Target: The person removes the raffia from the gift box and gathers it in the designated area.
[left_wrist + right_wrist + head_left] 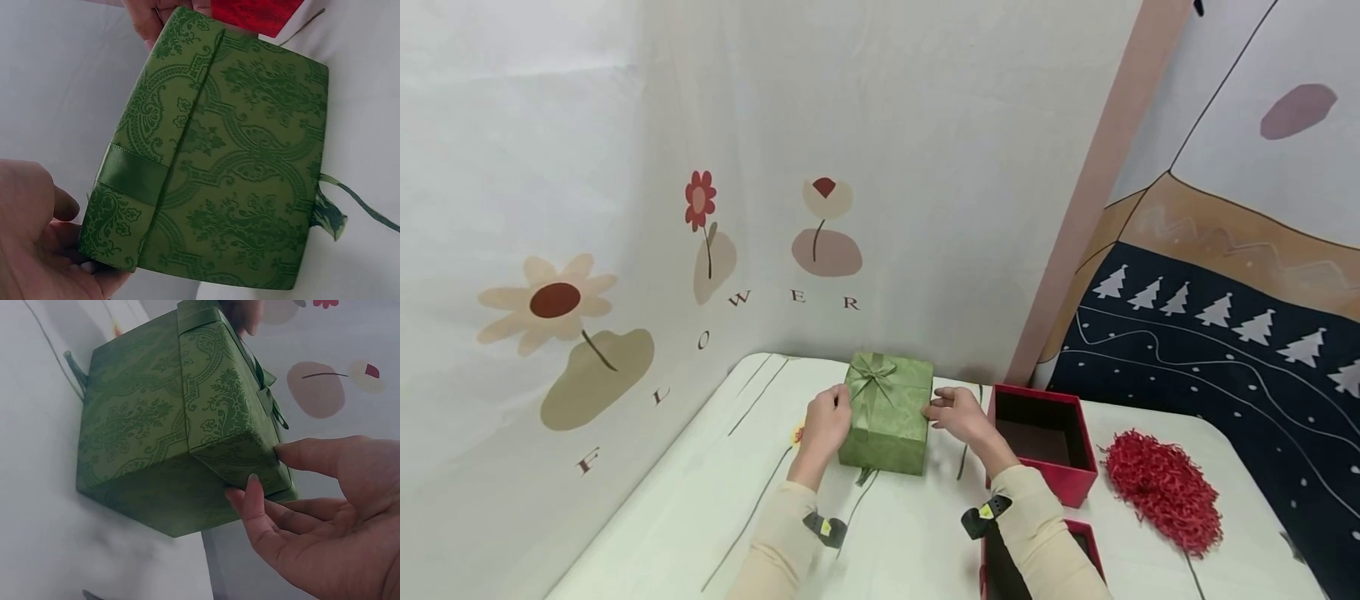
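Observation:
A green patterned gift box (pixel 883 454) stands upright on the white tablecloth. Its lid (pixel 906 396) sits on top, with a green ribbon and bow (pixel 874 377). My left hand (pixel 827 425) holds the lid's left side, its fingers bent around the edge. On the opposite side my right hand (pixel 958 412) pinches the lid near a corner; the right wrist view shows fingertips (pixel 284 453) against it. The lid's side (pixel 131 175), crossed by a ribbon band, overlaps the box body (pixel 244 169) in the left wrist view. The inside of the box is hidden.
Right of the green box stands an open red box (pixel 1067 483) with a dark interior. Nearer me, a second red box (pixel 1081 528) is partly covered by my right forearm. A heap of red shredded paper (pixel 1161 492) lies farther right. A printed curtain (pixel 925 167) hangs behind.

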`<action>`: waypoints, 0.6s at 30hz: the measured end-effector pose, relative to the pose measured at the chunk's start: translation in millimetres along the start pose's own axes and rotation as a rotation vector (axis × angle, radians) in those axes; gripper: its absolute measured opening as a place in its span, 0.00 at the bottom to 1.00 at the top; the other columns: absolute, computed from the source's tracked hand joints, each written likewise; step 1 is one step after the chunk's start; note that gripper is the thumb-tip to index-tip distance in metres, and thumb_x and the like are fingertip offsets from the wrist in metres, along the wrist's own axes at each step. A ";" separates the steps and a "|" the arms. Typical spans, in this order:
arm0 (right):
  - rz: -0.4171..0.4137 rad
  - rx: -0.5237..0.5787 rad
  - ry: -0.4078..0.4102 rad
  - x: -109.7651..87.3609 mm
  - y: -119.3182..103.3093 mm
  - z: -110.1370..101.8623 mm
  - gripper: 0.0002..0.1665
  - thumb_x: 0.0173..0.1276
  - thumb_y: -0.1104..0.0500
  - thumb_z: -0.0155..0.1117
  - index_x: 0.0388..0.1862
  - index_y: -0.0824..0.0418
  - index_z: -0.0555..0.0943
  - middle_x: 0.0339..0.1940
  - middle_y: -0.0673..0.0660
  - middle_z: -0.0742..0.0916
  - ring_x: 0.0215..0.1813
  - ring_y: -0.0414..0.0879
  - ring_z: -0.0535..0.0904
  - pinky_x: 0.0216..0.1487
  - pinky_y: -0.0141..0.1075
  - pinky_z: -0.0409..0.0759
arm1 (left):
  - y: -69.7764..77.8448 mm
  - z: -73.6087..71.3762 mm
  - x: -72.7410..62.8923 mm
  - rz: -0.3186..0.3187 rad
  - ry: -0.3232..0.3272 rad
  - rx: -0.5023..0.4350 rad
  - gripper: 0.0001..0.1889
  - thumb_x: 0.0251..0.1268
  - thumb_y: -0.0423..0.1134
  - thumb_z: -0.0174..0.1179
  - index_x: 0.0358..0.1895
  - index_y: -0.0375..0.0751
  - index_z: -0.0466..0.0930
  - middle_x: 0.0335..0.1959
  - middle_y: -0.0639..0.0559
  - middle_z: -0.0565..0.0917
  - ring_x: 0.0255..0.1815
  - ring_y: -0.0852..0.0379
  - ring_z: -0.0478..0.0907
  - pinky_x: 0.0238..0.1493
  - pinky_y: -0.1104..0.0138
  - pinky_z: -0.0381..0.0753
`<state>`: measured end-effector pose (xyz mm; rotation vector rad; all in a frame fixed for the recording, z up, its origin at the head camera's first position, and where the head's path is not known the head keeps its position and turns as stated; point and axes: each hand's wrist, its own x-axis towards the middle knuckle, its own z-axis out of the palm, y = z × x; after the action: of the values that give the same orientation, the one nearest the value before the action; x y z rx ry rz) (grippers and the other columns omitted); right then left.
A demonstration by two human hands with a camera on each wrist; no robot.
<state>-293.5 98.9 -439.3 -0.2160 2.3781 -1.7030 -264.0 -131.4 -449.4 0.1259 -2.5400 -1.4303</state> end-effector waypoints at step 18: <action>-0.116 0.015 -0.075 -33.4 -10.0 -41.0 0.38 0.71 0.59 0.72 0.75 0.69 0.70 0.60 0.65 0.85 0.53 0.52 0.87 0.64 0.52 0.80 | 10.3 -33.7 -21.4 0.075 -0.148 -0.159 0.26 0.79 0.40 0.59 0.72 0.28 0.71 0.60 0.35 0.83 0.61 0.40 0.82 0.59 0.55 0.83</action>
<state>-271.6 141.2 -414.3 -0.4153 2.3396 -1.7290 -234.9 -150.2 -427.0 -0.1046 -2.5012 -1.6601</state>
